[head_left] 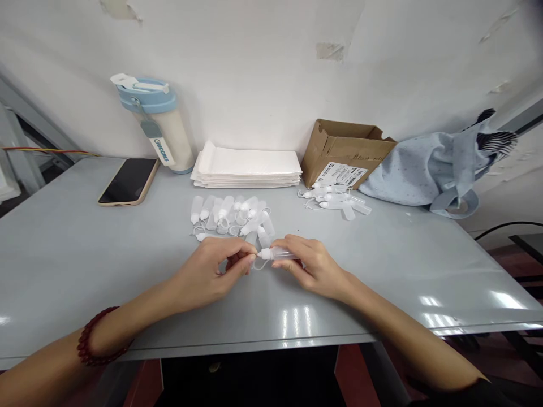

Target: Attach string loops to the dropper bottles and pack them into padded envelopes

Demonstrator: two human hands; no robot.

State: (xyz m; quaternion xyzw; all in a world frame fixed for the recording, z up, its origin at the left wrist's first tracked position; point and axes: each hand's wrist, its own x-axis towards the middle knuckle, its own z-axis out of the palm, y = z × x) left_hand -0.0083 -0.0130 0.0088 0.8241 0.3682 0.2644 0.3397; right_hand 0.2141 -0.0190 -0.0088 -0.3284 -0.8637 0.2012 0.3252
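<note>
My right hand point(307, 263) is closed round a small clear plastic squeeze dropper bottle point(283, 254), held level with its white pointed nozzle facing left. The fingertips of my left hand point(224, 265) are pinched together at the nozzle's tip; whatever they grip there is hidden. A thin white cap strap point(259, 265) loops below the nozzle. Just beyond my hands lies a pile of similar dropper bottles point(224, 209), many with white nozzles and strap loops. A second group of dropper bottles point(337, 199) lies farther right, in front of the cardboard box.
On the grey table point(203, 328), a phone point(129, 180) and a blue-lidded tumbler point(163, 130) are at the left. A stack of white paper packets point(248, 167) lies by the wall. An open cardboard box point(339, 152) and a light blue cloth bag point(418, 167) stand to the right.
</note>
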